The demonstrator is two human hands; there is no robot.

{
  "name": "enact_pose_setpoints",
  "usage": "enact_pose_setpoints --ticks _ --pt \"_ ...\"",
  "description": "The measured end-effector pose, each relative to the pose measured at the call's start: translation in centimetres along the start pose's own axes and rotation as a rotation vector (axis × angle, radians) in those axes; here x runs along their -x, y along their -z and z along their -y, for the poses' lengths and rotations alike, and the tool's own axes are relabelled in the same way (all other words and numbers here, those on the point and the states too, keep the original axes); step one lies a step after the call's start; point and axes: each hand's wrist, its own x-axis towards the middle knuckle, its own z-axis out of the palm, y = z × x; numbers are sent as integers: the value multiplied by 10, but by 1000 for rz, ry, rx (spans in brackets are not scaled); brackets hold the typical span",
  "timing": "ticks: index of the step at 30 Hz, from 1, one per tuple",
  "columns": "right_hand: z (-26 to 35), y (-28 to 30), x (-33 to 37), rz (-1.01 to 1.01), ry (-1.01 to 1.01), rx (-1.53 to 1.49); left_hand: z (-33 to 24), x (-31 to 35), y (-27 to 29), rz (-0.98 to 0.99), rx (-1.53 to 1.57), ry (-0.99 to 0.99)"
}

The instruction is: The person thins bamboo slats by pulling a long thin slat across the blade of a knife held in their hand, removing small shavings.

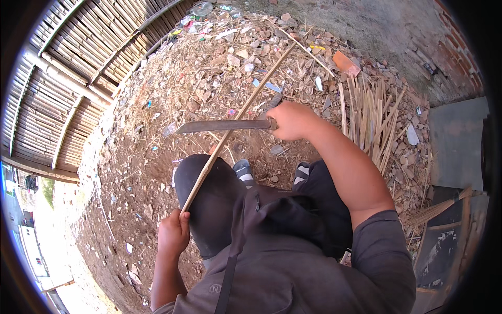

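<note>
A machete [222,125] with a long dark blade is gripped by its handle in my right hand [294,121], which is closed. Its blade points left and crosses a long split bamboo strip [254,94]. My left hand [173,233] pinches the near end of this strip, thumb along it. The strip slants up and away to the right, its far end in the air over the ground. Whether the blade touches it I cannot tell. Beside my left hand a black rounded form [206,183] lies under the strip; I cannot make out what it is.
Several split bamboo strips [368,115] lie piled at the right. An orange brick [346,64] rests beyond them. Rubble and litter cover the dirt ground [136,199]. A bamboo slat fence [68,78] stands at left, a wall [397,31] at far right, grey panels [457,141] nearer.
</note>
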Motion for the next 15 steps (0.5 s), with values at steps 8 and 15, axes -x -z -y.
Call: enact_pose_setpoints --ticks 8,15 --pt "-93 7 -15 -147 -324 -401 2 -6 2 -16 -106 -3" --pt "-22 -2 12 -52 223 23 17 -11 -5 48 151 -42"
